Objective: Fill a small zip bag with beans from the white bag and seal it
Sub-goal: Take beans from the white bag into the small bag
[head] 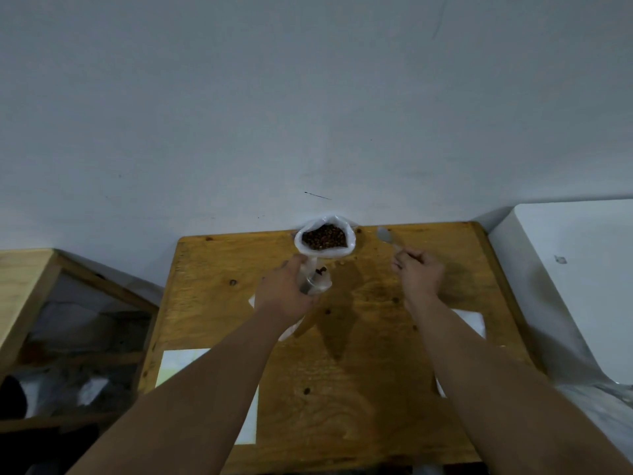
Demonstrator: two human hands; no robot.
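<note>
At the far edge of the knotty wooden table point(376, 337), the crinkled white bag point(310, 250) stands open, heaped with dark brown beans point(323, 236). I see the left hand point(287, 289) curled round the small zip bag point(317, 282), clear and limp, seemingly holding a few beans. The right hand point(419, 272) grips a shiny spoon point(385, 236).

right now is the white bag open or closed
Open: the white bag stands with its top spread wide, and the brown beans show inside.
</note>
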